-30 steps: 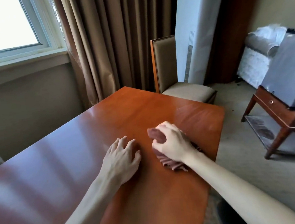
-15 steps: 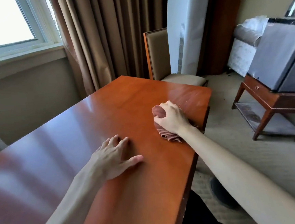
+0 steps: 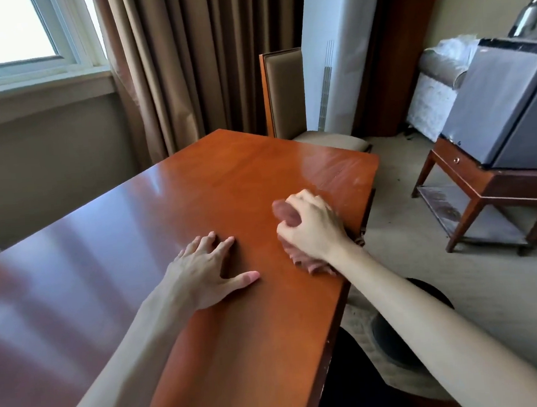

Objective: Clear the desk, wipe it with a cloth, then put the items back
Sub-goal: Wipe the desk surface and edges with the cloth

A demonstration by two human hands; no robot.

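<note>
The right hand (image 3: 311,228) holds a pinkish cloth (image 3: 311,264) bunched up in its curled fingers (image 3: 296,201). It presses the cloth down on the desk (image 3: 220,181), close to the right edge. A bit of the cloth pokes out past the thumb, and more of it shows under the wrist. The left hand (image 3: 206,267) lies flat on the desk just to the left, with its fingers spread and holding nothing.

The desk top looks bare and shiny, so the clearing part seems done. This looks like the wiping step.

To wipe well, I think the hand should push down evenly and go in long, straight rows. Each row should cover a little of the last one, so no strip gets missed. The far right corner shows pale streaks, so that spot may need another go. The big shiny part on the left needs a wipe too. The cloth sits very close to the right edge, so it could slip off. A firm grip helps there. The flat left hand can steady the body while the right arm reaches far.
</note>
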